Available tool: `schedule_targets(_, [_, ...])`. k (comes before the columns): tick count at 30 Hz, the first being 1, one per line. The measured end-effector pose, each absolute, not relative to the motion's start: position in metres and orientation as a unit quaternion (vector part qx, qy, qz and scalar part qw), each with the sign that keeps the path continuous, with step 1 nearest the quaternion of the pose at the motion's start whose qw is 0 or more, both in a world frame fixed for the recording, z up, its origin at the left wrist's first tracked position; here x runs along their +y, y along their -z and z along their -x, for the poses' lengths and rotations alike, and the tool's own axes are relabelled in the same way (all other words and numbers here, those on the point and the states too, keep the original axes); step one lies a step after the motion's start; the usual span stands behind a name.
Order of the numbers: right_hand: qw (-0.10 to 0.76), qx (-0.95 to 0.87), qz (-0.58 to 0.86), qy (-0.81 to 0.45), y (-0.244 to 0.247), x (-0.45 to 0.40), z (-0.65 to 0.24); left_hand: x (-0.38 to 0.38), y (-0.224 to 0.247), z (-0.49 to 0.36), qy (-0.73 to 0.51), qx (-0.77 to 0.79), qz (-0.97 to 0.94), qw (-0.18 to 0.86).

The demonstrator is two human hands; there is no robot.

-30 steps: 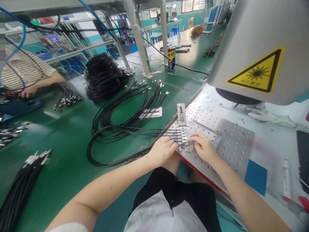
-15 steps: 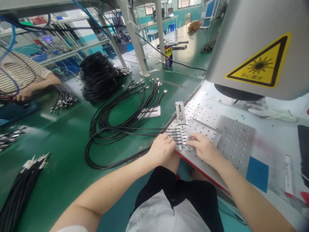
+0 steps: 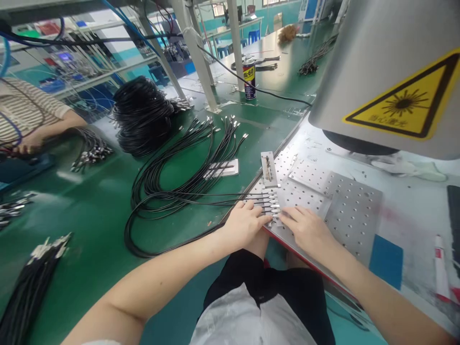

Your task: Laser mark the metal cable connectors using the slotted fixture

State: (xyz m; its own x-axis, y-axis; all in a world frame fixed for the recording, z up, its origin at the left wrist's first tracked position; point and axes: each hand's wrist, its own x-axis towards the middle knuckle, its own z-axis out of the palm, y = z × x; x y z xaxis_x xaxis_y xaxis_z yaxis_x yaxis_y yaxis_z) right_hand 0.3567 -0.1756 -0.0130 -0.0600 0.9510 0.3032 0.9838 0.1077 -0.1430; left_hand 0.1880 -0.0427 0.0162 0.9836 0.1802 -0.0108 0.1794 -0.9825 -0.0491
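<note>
Several black cables run side by side to the right, their silver connectors lying in a row in a slotted metal fixture. My left hand lies over the cables at the fixture's near end, its fingers bent and closed on the nearest cable just behind its connector. From the other side my right hand meets the same connector's tip, thumb and index finger close together. My fingers partly hide the nearest connector. Just beyond the row is a second small metal block.
A perforated metal plate spreads under a machine head with a laser warning sign. On the green table are a large cable coil, a cable bundle and a spray can. A co-worker's arm is at the left.
My left hand has shifted slightly right, its thumb now reaching the nearest connector. My right hand's fingers have drawn closer together at its tip. The view has tilted slightly.
</note>
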Motion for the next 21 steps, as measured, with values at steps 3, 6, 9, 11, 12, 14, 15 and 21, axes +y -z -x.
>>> schedule_targets(3, [0.225, -0.699, 0.678, 0.029, 0.021, -0.182, -0.362, -0.042, -0.018, -0.19, 0.009, -0.081, 0.996, 0.025])
schedule_targets(6, [0.256, -0.664, 0.703, 0.015, 0.025, -0.186, -0.358, -0.034, -0.017, -0.191, 0.023, -0.077, 0.997, 0.015])
schedule_targets(9, [0.204, -0.647, 0.734, 0.041, 0.021, -0.187, -0.343, -0.028, -0.019, -0.196, 0.008, -0.077, 0.997, 0.03])
schedule_targets(11, [0.155, -0.642, 0.747, 0.077, 0.018, -0.185, -0.33, -0.029, -0.022, -0.201, -0.019, -0.066, 0.996, 0.049])
schedule_targets(12, [0.136, -0.637, 0.753, 0.093, 0.016, -0.183, -0.324, -0.029, -0.023, -0.204, -0.033, -0.061, 0.996, 0.058])
schedule_targets(14, [0.114, -0.623, 0.765, 0.12, 0.015, -0.18, -0.314, -0.032, -0.024, -0.21, -0.055, -0.053, 0.995, 0.069])
schedule_targets(15, [0.11, -0.613, 0.772, 0.13, 0.016, -0.178, -0.31, -0.033, -0.024, -0.213, -0.064, -0.049, 0.994, 0.073])
schedule_targets(21, [0.131, -0.552, 0.804, 0.177, 0.026, -0.169, -0.296, -0.028, -0.019, -0.218, -0.067, -0.009, 0.995, 0.069])
